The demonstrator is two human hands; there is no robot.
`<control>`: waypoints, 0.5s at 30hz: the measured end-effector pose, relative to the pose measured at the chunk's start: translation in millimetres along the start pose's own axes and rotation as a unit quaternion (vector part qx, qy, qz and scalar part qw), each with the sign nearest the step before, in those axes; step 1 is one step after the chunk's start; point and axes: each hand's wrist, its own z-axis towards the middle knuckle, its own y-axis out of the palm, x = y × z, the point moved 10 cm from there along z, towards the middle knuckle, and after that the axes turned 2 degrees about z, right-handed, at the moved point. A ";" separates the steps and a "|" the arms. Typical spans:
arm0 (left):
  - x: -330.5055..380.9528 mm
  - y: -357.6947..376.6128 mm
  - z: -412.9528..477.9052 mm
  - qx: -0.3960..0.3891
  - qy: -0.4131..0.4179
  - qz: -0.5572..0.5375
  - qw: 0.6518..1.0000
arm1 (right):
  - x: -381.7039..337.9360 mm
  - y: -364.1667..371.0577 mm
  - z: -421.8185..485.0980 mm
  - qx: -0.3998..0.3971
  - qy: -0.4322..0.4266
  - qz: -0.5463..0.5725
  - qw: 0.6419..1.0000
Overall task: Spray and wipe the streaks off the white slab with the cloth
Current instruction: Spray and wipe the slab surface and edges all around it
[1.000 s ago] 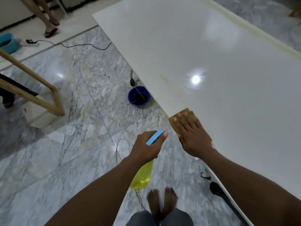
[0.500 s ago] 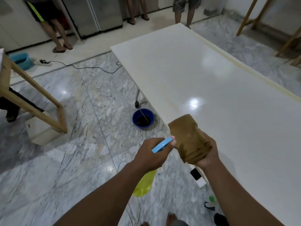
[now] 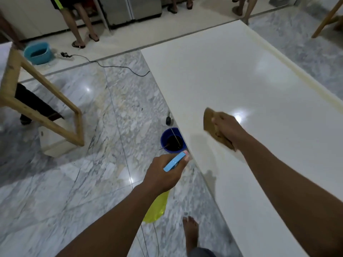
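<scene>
Marble floor (image 3: pixel 74 182), grey-veined and glossy. Long white slab (image 3: pixel 241 80) runs from lower right toward the far wall, with lamp glare on it. Yellowish band (image 3: pixel 274 61) along its far edge. Streaks elsewhere are hard to make out under the glare.

Right hand (image 3: pixel 229 129) is out over the slab beside the glare spot, clamped on the brown cloth (image 3: pixel 208 120). Cloth sticks out past the hand to the left and under the wrist. Both are blurred. A shadow lies just beside the cloth, so it is at the surface or barely off it; cannot tell whether it touches.

Left hand (image 3: pixel 164 175) is off the slab, over the floor just beside the near edge. It is closed round the neck of the bottle (image 3: pixel 156 208), blue trigger on top, yellow body hanging below the fist.

Blue bucket (image 3: pixel 172 140) and a caster (image 3: pixel 168 120) sit at the slab's edge. Further off: pale tub (image 3: pixel 38 52), cable (image 3: pixel 115 66), wooden frame (image 3: pixel 42 101), bystanders' legs by the cabinets. Bare foot (image 3: pixel 191 230) close to the slab.

Judgement: wiping is the step in hand and the bottle is idle. Most of the slab lies beyond the cloth, so plenty looks left to do.

Next move calls for the cloth flat with firm pressure, in overlapping strokes. The far band likely needs a lean or a walk round. Any fresh spray means lifting the bottle over the slab first. Mind the bucket and cable underfoot.
</scene>
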 end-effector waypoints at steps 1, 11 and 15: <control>-1.6 -1.8 10.0 0.004 -0.005 0.000 1.000 | -13.4 6.5 24.6 -0.003 -0.035 -0.052 0.998; -14.8 8.2 63.7 0.008 -0.016 -0.009 1.000 | 36.4 98.0 123.5 -0.094 -0.248 -0.529 0.806; -18.0 18.0 62.7 -0.007 -0.022 -0.001 1.000 | 46.6 96.5 112.8 -0.055 -0.271 -0.521 0.808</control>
